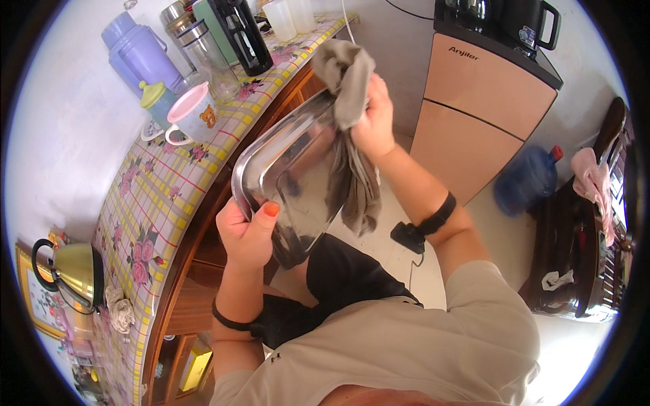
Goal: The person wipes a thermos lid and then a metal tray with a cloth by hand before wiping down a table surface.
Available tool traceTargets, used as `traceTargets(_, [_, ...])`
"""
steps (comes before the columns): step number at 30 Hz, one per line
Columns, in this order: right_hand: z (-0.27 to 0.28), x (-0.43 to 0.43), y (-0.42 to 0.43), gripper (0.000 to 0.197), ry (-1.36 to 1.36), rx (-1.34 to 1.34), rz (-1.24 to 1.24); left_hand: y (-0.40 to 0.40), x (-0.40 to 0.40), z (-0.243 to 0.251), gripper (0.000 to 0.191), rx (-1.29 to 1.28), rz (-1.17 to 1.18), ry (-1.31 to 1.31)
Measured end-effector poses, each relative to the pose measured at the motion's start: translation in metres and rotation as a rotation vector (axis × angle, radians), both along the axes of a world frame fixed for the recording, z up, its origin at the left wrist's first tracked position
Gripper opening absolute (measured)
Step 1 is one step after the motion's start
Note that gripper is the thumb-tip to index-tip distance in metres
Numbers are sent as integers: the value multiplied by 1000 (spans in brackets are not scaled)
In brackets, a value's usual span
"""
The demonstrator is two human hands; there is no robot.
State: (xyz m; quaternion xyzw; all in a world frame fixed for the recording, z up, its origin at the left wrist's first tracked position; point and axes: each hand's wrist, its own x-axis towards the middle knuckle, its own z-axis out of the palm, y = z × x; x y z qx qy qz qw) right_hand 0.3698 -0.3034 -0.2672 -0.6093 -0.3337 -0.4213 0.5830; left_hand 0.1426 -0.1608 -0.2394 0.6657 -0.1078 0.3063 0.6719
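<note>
A shiny rectangular metal tray (299, 177) is held up in front of my body, tilted, beside the edge of the cabinet. My left hand (247, 231) grips its near left corner, thumb on the tray's face. At the far right edge, my right hand (377, 116) clutches a grey-brown cloth (354, 86). The cloth is bunched over the tray's far corner, and its loose end hangs down along the right side. Whether the right fingers also grip the tray rim is hidden by the cloth.
On the cabinet's checked floral tablecloth (177, 188) stand a bear-print mug (195, 114), a purple thermos (144, 56), glass bottles, a black bottle (244, 38) and a gold kettle (78, 274). A pink dispenser cabinet (480, 106), a blue water jug (528, 180) and a dark wooden bench (553, 254) are right.
</note>
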Motion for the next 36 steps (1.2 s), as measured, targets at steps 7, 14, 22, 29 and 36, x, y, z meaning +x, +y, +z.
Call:
traceTargets(7, [26, -98, 28, 50, -286, -131, 184, 45, 37, -59, 38, 401, 443, -236])
traceTargets(14, [2, -25, 13, 51, -297, -137, 58, 5, -2, -4, 34, -28, 116, -31])
traceTargets(22, [-5, 24, -10, 39, 477, 354, 455, 21, -15, -11, 44, 44, 86, -64])
traceTargets(29, [-4, 57, -45, 31, 141, 159, 490, 33, 2, 8, 98, -333, -711, 216])
traceTargets(36, [60, -20, -15, 44, 87, -293, 603, 22, 37, 17, 55, 317, -489, 595])
